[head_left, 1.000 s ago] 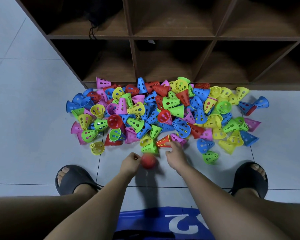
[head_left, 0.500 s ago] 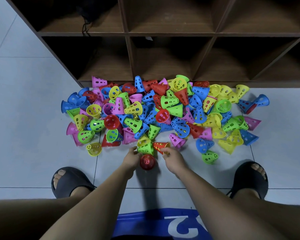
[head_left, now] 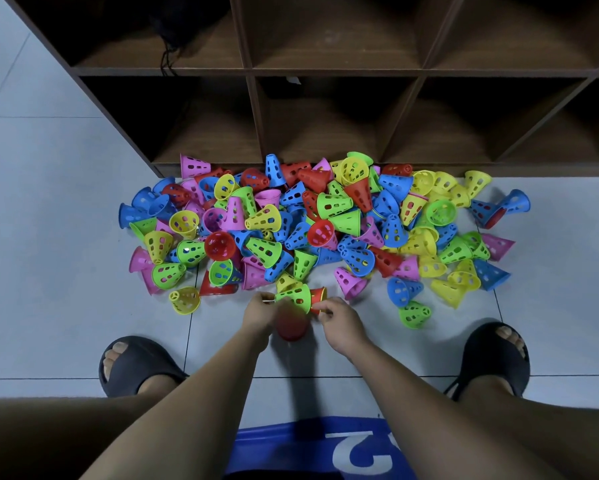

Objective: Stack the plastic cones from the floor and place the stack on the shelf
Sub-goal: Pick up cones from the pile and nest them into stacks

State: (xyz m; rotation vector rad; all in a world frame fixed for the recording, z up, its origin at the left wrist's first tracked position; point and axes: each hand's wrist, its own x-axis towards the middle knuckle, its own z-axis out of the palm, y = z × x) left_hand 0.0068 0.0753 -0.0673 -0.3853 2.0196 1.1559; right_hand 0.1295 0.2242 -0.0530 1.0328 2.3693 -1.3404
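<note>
A big pile of perforated plastic cones (head_left: 325, 223) in red, blue, green, yellow and pink lies on the tiled floor in front of a dark wooden shelf (head_left: 256, 72). My left hand (head_left: 258, 315) is at the pile's near edge with a blurred red cone (head_left: 291, 329) held just beneath it. Its fingertips touch the narrow end of a green cone (head_left: 296, 297). My right hand (head_left: 341, 322) pinches a red cone with a yellow rim (head_left: 317, 296) that lies right behind the green one.
The shelf's lower cubbies (head_left: 319, 133) open straight behind the pile. My feet in black slides stand at left (head_left: 132, 362) and right (head_left: 492, 358). Stray green (head_left: 414, 315) and yellow (head_left: 185, 299) cones lie at the pile's near edge. Grey floor tiles (head_left: 49, 237) spread left.
Both hands have moved forward to the pile's near edge. The left hand with its red cone now touches the green cone, and the right hand has drawn the yellow-rimmed red cone slightly nearer.
</note>
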